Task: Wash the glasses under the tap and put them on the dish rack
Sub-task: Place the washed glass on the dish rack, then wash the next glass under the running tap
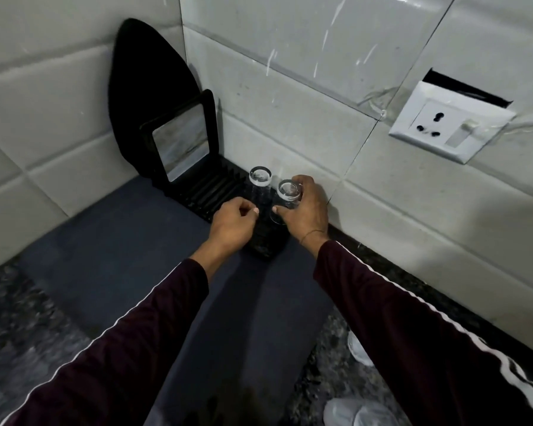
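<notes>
Landmark: the black ribbed dish rack lay on the counter against the tiled wall, and every place below is given from it.

First glass: a clear glass stood mouth-down on the near end of the dish rack, with no hand on it (its thick base faced up and caught the light).

Second glass: another glass, also inverted, was just beside the first, on the wall side of the dish rack's near end. I could not tell whether its rim was touching the ribs or hanging just above them.

Right hand: the right hand was wrapped round the second glass, thumb on the near side and fingers curled over the far side.

Left hand: the left hand hovered at the near edge of the dish rack, just beside the first glass, fingers loosely curled and holding nothing.

Done, as I judged it: washing seemed finished for both glasses, since no tap was in view and one glass was already racked.

Left to do: setting the second glass down and letting go; whether more glasses waited elsewhere could not be seen.

Also there: a dark mat spread in front of the dish rack, and a wall socket on the tiles to its right.
</notes>
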